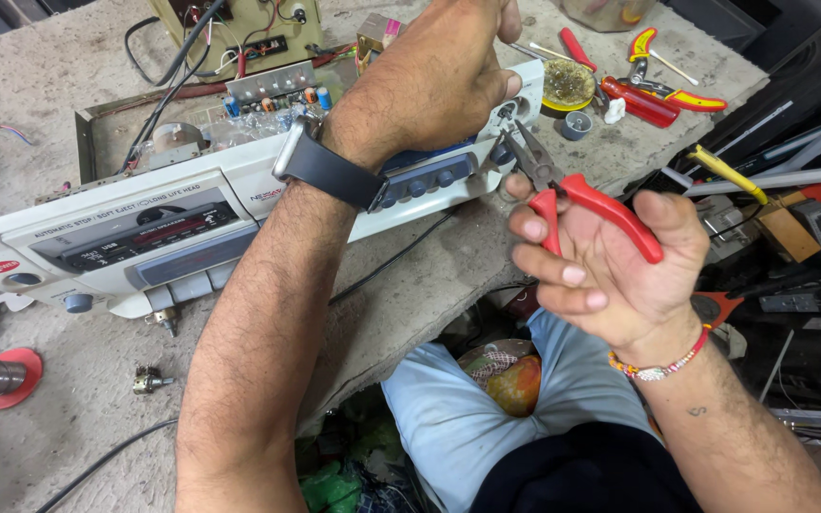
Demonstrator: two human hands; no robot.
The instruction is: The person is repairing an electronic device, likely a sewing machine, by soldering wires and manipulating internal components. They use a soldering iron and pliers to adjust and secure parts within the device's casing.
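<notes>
Nearest, the right hand (610, 261) lies palm up off the near right edge of the worktop (68, 380), its fingers curled around the red handles of a pair of needle-nose pliers (572, 195). The pliers have dark metal jaws and glossy red grips; their long axis runs from the palm up and to the left, with the tip pointing at the right end of the cassette player (182, 223). That player is a long white casing with grey buttons and blue knobs, lying across the worktop from near left to far right, its back open on exposed circuit parts. Farther off, the left hand (434, 76), a dark watch (325, 171) on its wrist, is clenched over the player's right end; what it grips is hidden.
</notes>
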